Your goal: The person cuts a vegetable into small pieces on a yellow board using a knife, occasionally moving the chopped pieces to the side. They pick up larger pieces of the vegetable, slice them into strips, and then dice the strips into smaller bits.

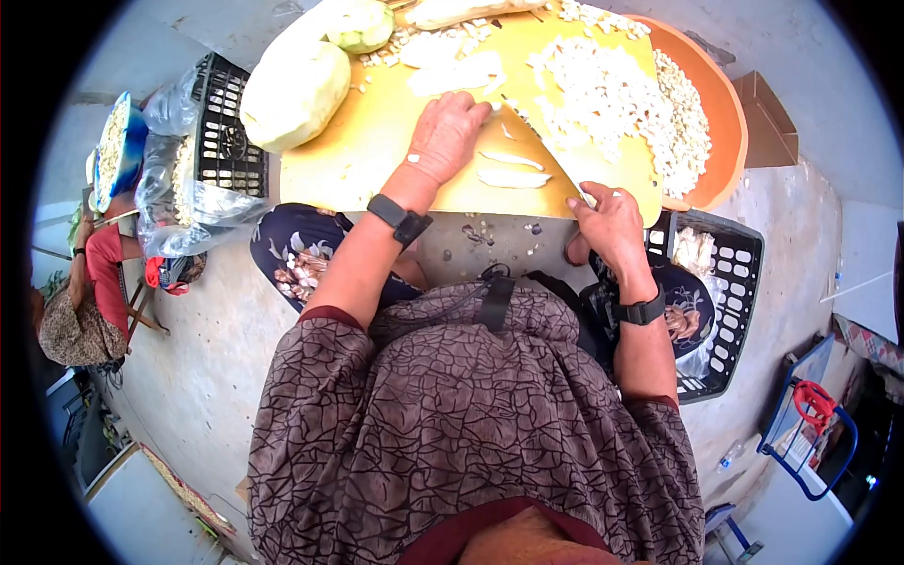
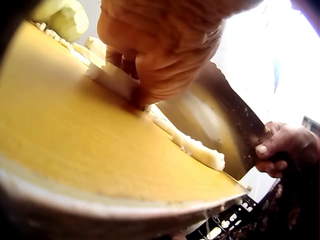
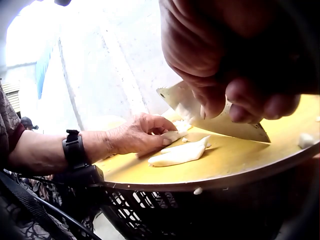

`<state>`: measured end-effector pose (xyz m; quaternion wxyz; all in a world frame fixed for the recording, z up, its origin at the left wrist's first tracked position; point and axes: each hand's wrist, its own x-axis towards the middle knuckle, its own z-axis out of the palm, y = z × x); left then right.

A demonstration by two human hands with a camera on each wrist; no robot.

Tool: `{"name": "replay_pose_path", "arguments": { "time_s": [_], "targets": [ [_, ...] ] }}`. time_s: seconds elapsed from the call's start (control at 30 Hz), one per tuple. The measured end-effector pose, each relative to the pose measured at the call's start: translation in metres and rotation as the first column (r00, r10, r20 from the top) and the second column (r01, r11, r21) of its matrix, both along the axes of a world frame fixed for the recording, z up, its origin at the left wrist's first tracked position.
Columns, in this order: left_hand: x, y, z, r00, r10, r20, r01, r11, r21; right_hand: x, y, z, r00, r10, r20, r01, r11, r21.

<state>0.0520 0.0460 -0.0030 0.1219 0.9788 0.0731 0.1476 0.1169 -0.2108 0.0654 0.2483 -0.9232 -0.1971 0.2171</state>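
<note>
The left hand (image 1: 446, 137) holds a pale strip down on the yellow board (image 1: 377, 160), its fingers curled over it; in the left wrist view part of the pale strip (image 2: 114, 79) shows under the fingers. The right hand (image 1: 610, 224) grips a wide-bladed knife (image 1: 551, 155) by its handle end, the blade slanting up and left toward the left hand. Two cut pale strips (image 1: 513, 178) lie on the board between the hands. In the right wrist view the knife blade (image 3: 235, 127) meets the board beside a pale piece (image 3: 180, 154).
Small diced pieces (image 1: 589, 89) heap on the board's right side, by an orange basin (image 1: 725, 122) holding more. Large peeled pale green vegetables (image 1: 297, 94) lie at the left. Black crates (image 1: 221, 141) stand on both sides; another person (image 1: 89, 301) sits far left.
</note>
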Motion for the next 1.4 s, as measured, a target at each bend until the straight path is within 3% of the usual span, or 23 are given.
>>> {"name": "replay_pose_path", "arguments": {
  "time_s": [0.17,0.27,0.3,0.43,0.53,0.77,0.9,1.1,1.2,1.3,1.4],
  "targets": [
    [-0.011,0.008,0.014,0.992,0.122,0.010,-0.122,0.993,0.002,0.000,0.002,0.001,1.000,-0.001,-0.016,0.000,1.000,-0.021],
    [-0.018,-0.008,0.015,0.970,-0.109,0.220,0.113,0.994,-0.006,0.002,-0.001,-0.006,1.000,0.005,0.018,-0.005,1.000,0.005],
    [-0.020,-0.016,0.007,0.971,-0.188,0.147,0.204,0.973,-0.106,0.002,-0.001,-0.005,1.000,-0.003,-0.003,0.003,1.000,-0.006],
    [-0.028,-0.045,0.012,0.946,-0.324,0.004,0.317,0.923,-0.217,0.003,-0.002,-0.010,0.999,-0.022,-0.035,0.022,1.000,0.006],
    [-0.028,-0.051,0.003,0.953,-0.300,-0.035,0.285,0.932,-0.223,0.000,-0.001,-0.002,0.998,-0.022,-0.064,0.023,1.000,0.009],
    [-0.035,-0.062,-0.005,0.982,-0.084,0.167,0.127,0.956,-0.265,-0.011,0.001,-0.008,0.965,-0.062,-0.255,0.093,0.989,0.113],
    [-0.037,-0.065,-0.007,0.974,0.015,0.228,0.044,0.967,-0.249,-0.013,0.001,-0.010,0.978,0.011,-0.209,0.010,0.995,0.100],
    [-0.041,-0.066,-0.010,0.968,0.085,0.238,-0.021,0.966,-0.259,-0.011,0.003,-0.008,0.959,-0.088,-0.268,0.117,0.989,0.094],
    [-0.039,-0.066,-0.012,0.975,0.059,0.216,-0.003,0.968,-0.251,-0.012,0.004,-0.011,0.988,-0.030,-0.153,0.042,0.996,0.073],
    [-0.041,-0.064,-0.012,0.976,0.036,0.214,0.026,0.960,-0.277,-0.011,0.007,-0.002,0.986,-0.021,-0.167,0.023,1.000,0.012],
    [-0.044,-0.062,-0.009,0.966,0.020,0.259,0.062,0.950,-0.306,-0.015,0.004,0.001,0.999,0.032,-0.008,-0.032,0.998,0.051]
  ]
}}
